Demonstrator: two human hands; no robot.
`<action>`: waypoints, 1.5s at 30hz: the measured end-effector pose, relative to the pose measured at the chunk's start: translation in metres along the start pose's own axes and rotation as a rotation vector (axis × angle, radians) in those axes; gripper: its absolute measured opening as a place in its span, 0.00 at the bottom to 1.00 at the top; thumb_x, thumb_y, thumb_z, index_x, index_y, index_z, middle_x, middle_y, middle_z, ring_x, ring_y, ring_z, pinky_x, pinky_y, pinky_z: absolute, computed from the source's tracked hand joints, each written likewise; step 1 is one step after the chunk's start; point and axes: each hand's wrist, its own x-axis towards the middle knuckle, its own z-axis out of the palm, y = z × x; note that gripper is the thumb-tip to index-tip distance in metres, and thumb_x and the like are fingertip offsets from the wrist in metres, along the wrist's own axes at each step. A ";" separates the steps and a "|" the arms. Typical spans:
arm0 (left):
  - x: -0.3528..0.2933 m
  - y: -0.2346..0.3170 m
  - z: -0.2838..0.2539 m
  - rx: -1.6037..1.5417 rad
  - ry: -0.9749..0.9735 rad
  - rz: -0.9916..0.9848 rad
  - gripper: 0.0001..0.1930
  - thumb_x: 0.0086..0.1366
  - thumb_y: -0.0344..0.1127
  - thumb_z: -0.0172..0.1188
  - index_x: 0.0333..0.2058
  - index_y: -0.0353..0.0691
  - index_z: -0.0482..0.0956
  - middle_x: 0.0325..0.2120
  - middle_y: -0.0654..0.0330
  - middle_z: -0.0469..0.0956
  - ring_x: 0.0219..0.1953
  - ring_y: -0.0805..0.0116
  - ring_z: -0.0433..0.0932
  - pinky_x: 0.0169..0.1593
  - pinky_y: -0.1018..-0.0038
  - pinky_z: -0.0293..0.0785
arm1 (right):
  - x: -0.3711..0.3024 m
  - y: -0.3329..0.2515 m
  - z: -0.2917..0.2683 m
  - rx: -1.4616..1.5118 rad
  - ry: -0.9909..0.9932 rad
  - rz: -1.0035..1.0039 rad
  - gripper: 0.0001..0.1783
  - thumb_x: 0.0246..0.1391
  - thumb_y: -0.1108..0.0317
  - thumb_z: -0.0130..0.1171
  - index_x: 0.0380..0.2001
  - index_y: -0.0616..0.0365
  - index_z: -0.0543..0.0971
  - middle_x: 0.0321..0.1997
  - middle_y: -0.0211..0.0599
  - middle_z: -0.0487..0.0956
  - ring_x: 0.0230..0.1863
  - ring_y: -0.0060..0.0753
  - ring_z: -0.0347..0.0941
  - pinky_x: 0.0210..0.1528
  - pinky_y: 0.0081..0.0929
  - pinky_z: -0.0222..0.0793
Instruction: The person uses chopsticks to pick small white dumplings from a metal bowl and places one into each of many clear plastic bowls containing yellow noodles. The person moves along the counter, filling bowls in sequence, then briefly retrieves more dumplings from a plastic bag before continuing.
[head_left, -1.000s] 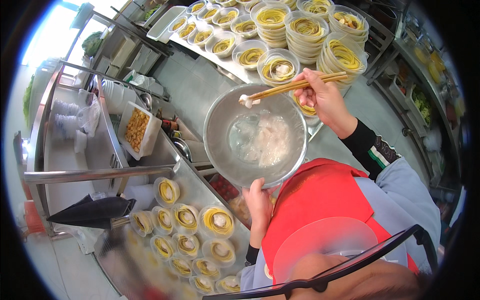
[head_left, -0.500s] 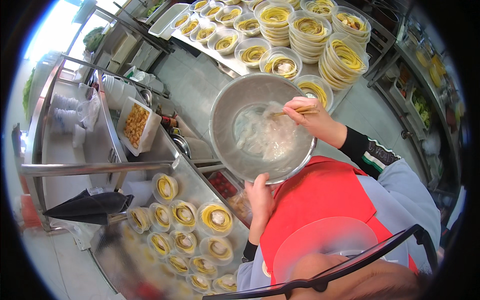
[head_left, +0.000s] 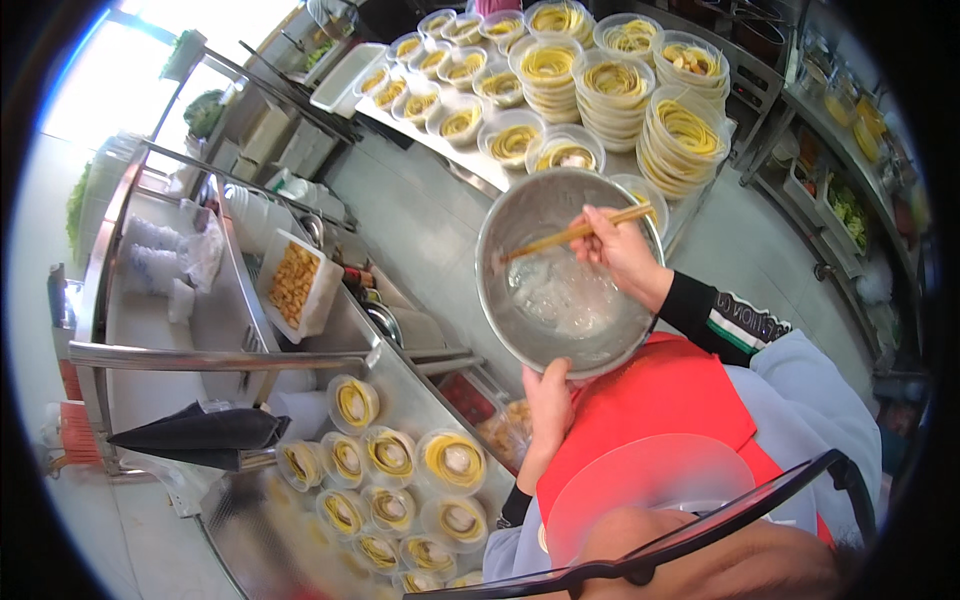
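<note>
My left hand (head_left: 549, 402) grips the near rim of a large metal mixing bowl (head_left: 503, 320), thumb over the edge. The bowl is held tilted in front of my red apron. In it lies a wet, glistening, whitish translucent mass (head_left: 575, 300); its kind cannot be told. My right hand (head_left: 622, 258) is closed around a pair of wooden chopsticks (head_left: 548, 243) over the bowl's right side. The chopstick tips point left, near the inner far-left wall. Just beyond the bowl, a clear plastic bowl of yellow noodles (head_left: 566, 150) stands on a table.
Stacked plastic bowls of yellow noodles (head_left: 612, 95) fill the far table. Several more noodle bowls (head_left: 452, 460) with pale centres stand on the metal counter at lower left. A white tray of browned cubes (head_left: 293, 285) and a metal rail (head_left: 220, 357) are at left.
The bowl has shifted right and come closer to my body. My right hand has turned the chopsticks, moving their tips from the pale mass toward the bowl's left wall.
</note>
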 end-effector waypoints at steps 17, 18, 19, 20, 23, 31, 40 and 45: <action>-0.001 -0.007 -0.019 -0.131 0.110 0.045 0.20 0.60 0.24 0.52 0.52 0.31 0.66 0.45 0.52 0.73 0.42 0.56 0.79 0.39 0.54 0.86 | -0.009 -0.047 -0.009 0.474 -0.125 0.282 0.18 0.69 0.56 0.52 0.39 0.61 0.80 0.26 0.37 0.79 0.22 0.19 0.71 0.19 0.11 0.64; -0.001 -0.008 -0.021 -0.128 0.116 0.047 0.20 0.60 0.24 0.51 0.52 0.31 0.66 0.45 0.52 0.73 0.42 0.56 0.79 0.38 0.54 0.86 | -0.007 -0.050 -0.011 0.477 -0.129 0.277 0.19 0.68 0.55 0.52 0.39 0.61 0.80 0.26 0.36 0.78 0.22 0.18 0.71 0.19 0.10 0.63; -0.002 -0.009 -0.022 -0.140 0.107 0.065 0.21 0.60 0.24 0.51 0.53 0.32 0.66 0.45 0.52 0.73 0.42 0.56 0.79 0.39 0.55 0.86 | -0.006 -0.054 -0.014 0.486 -0.133 0.271 0.19 0.68 0.55 0.52 0.39 0.62 0.79 0.27 0.36 0.79 0.23 0.19 0.72 0.20 0.11 0.64; -0.003 -0.010 -0.023 -0.151 0.106 0.074 0.21 0.60 0.24 0.51 0.53 0.32 0.66 0.45 0.52 0.74 0.42 0.57 0.80 0.39 0.55 0.86 | -0.004 -0.057 -0.017 0.504 -0.165 0.263 0.19 0.69 0.55 0.51 0.40 0.62 0.79 0.28 0.37 0.79 0.24 0.19 0.72 0.21 0.11 0.65; -0.007 -0.013 -0.029 0.051 0.076 0.233 0.22 0.60 0.24 0.50 0.55 0.32 0.66 0.46 0.52 0.75 0.41 0.57 0.81 0.39 0.56 0.86 | 0.001 -0.066 -0.028 0.509 -0.156 0.220 0.19 0.69 0.55 0.51 0.41 0.63 0.79 0.28 0.37 0.80 0.25 0.19 0.73 0.22 0.12 0.66; -0.012 -0.021 -0.070 0.122 0.014 0.198 0.21 0.60 0.23 0.50 0.53 0.29 0.68 0.45 0.50 0.77 0.42 0.55 0.83 0.40 0.56 0.87 | 0.020 -0.099 -0.052 0.537 -0.118 0.087 0.18 0.68 0.57 0.53 0.41 0.64 0.79 0.30 0.36 0.79 0.24 0.16 0.70 0.20 0.09 0.64; -0.048 -0.001 -0.062 -0.040 0.460 -0.007 0.19 0.59 0.23 0.51 0.51 0.29 0.69 0.43 0.49 0.77 0.40 0.52 0.82 0.39 0.56 0.87 | 0.053 -0.122 -0.074 0.585 -0.023 -0.049 0.17 0.68 0.58 0.53 0.43 0.64 0.78 0.32 0.39 0.78 0.25 0.18 0.71 0.23 0.11 0.66; -0.049 -0.014 -0.070 -0.313 0.350 0.120 0.20 0.60 0.24 0.51 0.52 0.28 0.67 0.43 0.48 0.77 0.39 0.52 0.83 0.38 0.59 0.87 | 0.073 -0.121 -0.080 0.591 0.071 -0.100 0.17 0.68 0.58 0.54 0.41 0.64 0.78 0.30 0.37 0.78 0.24 0.18 0.69 0.21 0.10 0.64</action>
